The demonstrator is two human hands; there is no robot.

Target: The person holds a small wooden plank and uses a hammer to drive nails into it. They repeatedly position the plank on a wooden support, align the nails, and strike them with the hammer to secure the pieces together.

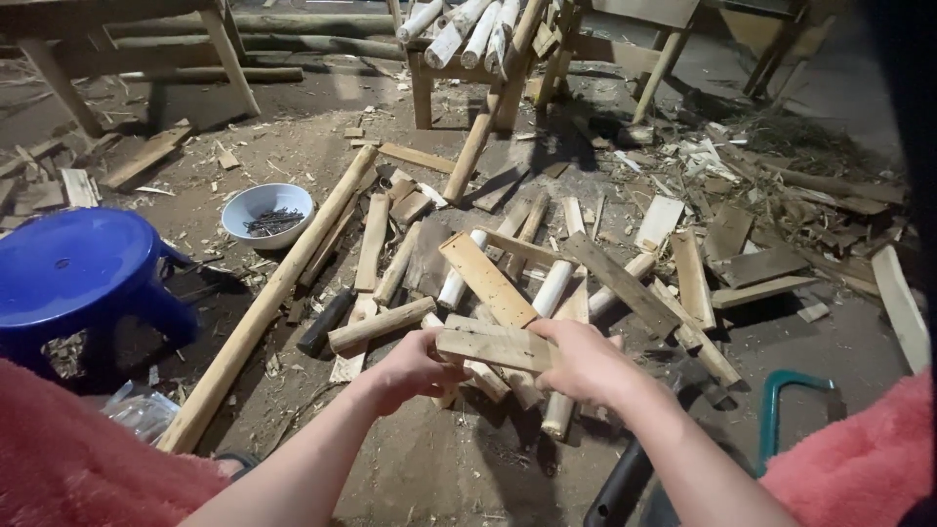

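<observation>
Both hands on wooden slat

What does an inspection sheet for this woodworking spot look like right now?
Surface: dirt floor strewn with chips.
Job's things: flat wood piece held at both ends by left hand and right hand.
Clutter: offcuts pile, long pole, hammer.
Hands: both closed on the piece.
Cables: nothing seen.
Surroundings: blue stool, white bowl of nails, wooden frame with poles, green-framed saw.
</observation>
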